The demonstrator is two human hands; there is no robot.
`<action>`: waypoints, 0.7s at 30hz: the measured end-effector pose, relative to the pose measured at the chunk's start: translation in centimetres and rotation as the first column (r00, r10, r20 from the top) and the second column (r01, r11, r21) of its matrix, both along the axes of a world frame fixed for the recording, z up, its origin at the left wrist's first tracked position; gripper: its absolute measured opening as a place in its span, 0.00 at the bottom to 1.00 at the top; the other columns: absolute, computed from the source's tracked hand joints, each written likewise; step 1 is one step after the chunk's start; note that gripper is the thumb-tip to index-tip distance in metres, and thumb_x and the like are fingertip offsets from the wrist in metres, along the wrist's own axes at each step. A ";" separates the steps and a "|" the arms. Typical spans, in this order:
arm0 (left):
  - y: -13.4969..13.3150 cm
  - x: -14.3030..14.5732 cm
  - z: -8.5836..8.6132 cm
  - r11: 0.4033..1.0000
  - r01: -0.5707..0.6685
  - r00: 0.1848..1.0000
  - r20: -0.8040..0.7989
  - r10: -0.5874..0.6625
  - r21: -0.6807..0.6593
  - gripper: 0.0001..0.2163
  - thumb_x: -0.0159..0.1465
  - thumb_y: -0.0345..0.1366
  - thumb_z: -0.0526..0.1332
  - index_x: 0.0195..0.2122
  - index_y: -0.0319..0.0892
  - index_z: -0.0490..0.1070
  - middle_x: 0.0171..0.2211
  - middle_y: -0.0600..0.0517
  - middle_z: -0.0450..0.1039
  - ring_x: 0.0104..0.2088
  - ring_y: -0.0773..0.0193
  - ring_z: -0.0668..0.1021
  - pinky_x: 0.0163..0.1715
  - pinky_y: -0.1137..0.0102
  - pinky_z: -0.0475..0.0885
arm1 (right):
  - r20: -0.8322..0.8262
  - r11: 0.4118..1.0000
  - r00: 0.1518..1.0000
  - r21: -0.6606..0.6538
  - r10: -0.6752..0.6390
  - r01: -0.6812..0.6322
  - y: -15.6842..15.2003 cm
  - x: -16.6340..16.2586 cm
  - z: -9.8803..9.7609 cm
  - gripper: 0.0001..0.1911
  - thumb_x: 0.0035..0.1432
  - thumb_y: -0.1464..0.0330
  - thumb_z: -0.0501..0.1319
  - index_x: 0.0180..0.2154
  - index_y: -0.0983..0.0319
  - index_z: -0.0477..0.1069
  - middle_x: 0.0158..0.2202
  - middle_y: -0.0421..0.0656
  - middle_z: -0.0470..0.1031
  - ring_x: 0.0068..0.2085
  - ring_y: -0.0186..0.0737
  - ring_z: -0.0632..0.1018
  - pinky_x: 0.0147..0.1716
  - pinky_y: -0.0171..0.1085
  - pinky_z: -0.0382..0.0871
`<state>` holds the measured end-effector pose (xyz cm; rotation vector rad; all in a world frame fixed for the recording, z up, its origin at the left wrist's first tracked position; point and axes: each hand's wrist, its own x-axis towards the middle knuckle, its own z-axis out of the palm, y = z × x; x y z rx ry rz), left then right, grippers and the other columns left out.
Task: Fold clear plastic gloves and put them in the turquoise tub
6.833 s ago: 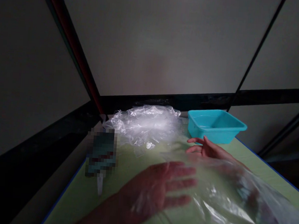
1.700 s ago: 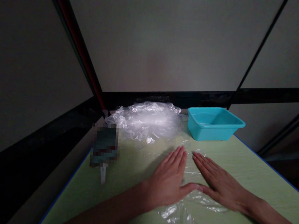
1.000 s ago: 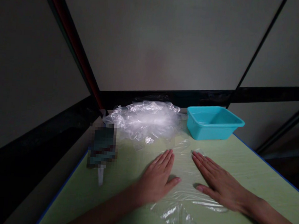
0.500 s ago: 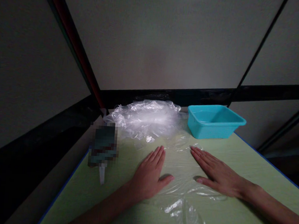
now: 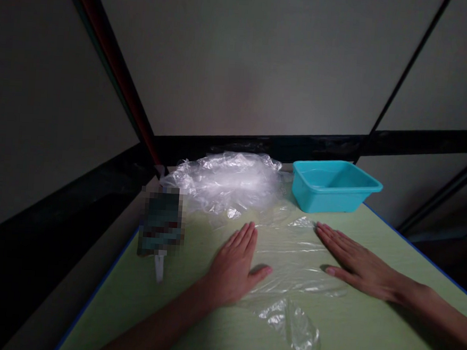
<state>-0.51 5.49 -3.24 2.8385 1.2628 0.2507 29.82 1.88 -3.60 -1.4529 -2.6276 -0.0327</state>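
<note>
- Your left hand [image 5: 233, 268] lies flat, fingers spread, on the clear plastic sheet [image 5: 292, 254];
- your right hand [image 5: 357, 261] likewise, holding nothing, well apart on the green table [image 5: 366, 333].

Left hand [image 5: 233, 268] and right hand [image 5: 357, 261] lie flat, palms down, apart.

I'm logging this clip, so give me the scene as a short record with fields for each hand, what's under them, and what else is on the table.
left hand: flat, palm down, on the clear plastic sheet
right hand: flat, palm down, on the sheet's other side
surface: green table
far side: crumpled plastic pile, teal tub
left edge: blurred dark object
</note>
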 end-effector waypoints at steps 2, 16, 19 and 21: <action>0.0 0.0 0.0 1.000 0.002 1.000 0.006 -0.002 -0.002 0.34 0.60 0.54 0.44 0.58 0.31 0.47 0.61 0.40 0.42 0.60 0.56 0.47 0.57 0.62 0.50 | -0.035 0.999 0.999 0.010 -0.040 0.040 -0.8 -0.9 0.6 0.37 0.59 0.57 0.48 0.61 0.61 0.27 0.62 0.46 0.34 0.60 0.48 0.46 0.55 0.50 0.50; -0.1 0.0 -0.1 1.000 0.008 1.000 0.005 -0.008 0.019 0.34 0.60 0.54 0.44 0.58 0.29 0.48 0.60 0.38 0.44 0.60 0.55 0.48 0.57 0.62 0.50 | -0.017 0.991 0.997 0.117 -0.070 0.072 -6.7 -9.5 -0.5 0.40 0.58 0.56 0.48 0.61 0.69 0.30 0.62 0.54 0.39 0.60 0.50 0.50 0.52 0.47 0.59; -0.1 0.0 -0.2 1.000 0.007 1.000 0.008 -0.007 0.024 0.34 0.61 0.54 0.44 0.58 0.30 0.47 0.61 0.39 0.44 0.60 0.56 0.48 0.57 0.63 0.50 | -0.018 0.989 0.997 0.127 -0.073 0.074 -7.1 -8.8 -0.5 0.40 0.57 0.56 0.49 0.61 0.70 0.31 0.61 0.54 0.39 0.59 0.51 0.51 0.52 0.47 0.60; -0.1 0.0 -0.1 1.000 0.004 1.000 0.007 -0.004 0.023 0.33 0.61 0.54 0.44 0.58 0.30 0.47 0.61 0.40 0.43 0.60 0.56 0.48 0.57 0.62 0.50 | -0.028 0.988 0.997 0.134 -0.072 0.075 -7.4 -8.7 -0.4 0.41 0.57 0.56 0.50 0.61 0.69 0.30 0.61 0.53 0.38 0.59 0.52 0.52 0.51 0.48 0.61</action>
